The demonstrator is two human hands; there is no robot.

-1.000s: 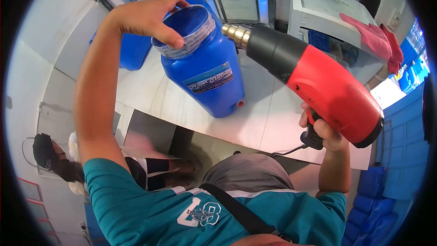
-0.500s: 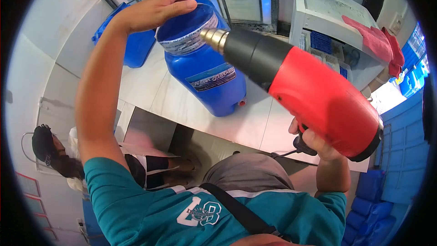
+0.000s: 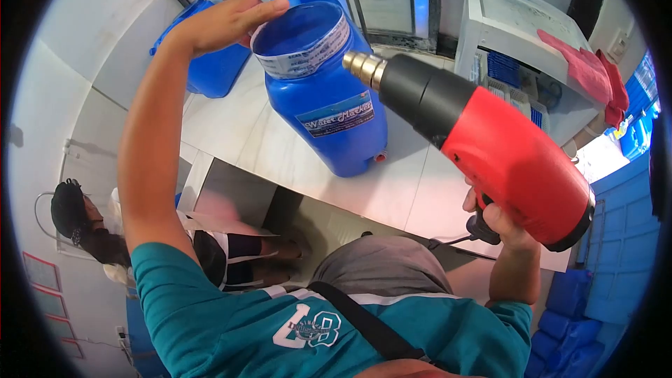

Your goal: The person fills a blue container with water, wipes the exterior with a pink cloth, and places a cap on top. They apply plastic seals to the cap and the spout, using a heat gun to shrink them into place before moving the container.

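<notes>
A blue water jug (image 3: 329,115) with a "Water Market" label stands on the white counter, its round top facing up toward me. Around its neck runs a printed clear plastic seal band (image 3: 304,61). My left hand (image 3: 227,22) is at the left side of the neck, thumb and index finger stretched apart near the rim; some of its fingers are hidden. In my right hand (image 3: 505,227) is a red and black heat gun (image 3: 514,157), gripped by its handle. Its metal nozzle (image 3: 364,68) points left, close to the band's right side.
Another blue jug (image 3: 220,66) stands behind my left forearm. At the back right a white cabinet (image 3: 525,10) holds blue and white items, with a red cloth (image 3: 581,63) draped over it. A person (image 3: 91,227) is at the lower left. Blue containers (image 3: 567,322) are stacked at lower right.
The heat gun has shifted right in view, its nozzle now farther from the band. My left hand has moved slightly left along the rim, uncovering more of the jug's top.
</notes>
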